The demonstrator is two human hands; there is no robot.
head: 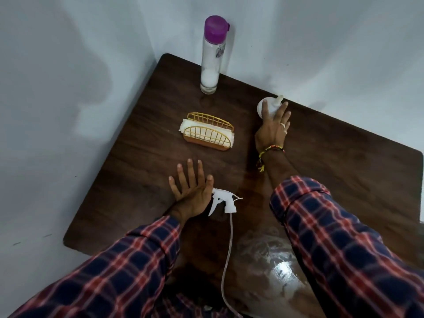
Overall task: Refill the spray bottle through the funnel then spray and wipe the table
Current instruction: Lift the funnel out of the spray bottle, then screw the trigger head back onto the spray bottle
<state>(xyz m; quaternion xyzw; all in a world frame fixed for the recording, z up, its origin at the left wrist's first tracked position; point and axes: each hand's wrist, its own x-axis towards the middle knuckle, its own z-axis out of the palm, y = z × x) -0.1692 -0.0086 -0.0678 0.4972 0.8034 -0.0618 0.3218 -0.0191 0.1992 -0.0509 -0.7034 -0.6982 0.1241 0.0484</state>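
A white spray head (223, 201) with a long clear tube lies on the dark wooden table (137, 180), detached from any bottle. My left hand (191, 191) rests flat on the table just left of it, fingers straight and spread. My right hand (274, 125) reaches to the far right and lies with spread fingers over a white funnel (260, 109), touching it. A tall clear bottle (211, 58) with a purple cap and a little white liquid at its bottom stands at the back corner. The spray bottle's body is not in view.
A gold wire napkin holder (207, 133) with white tissues stands mid-table. Light walls close in the table on the left and behind. A wet, shiny patch (277, 269) lies on the near part of the table.
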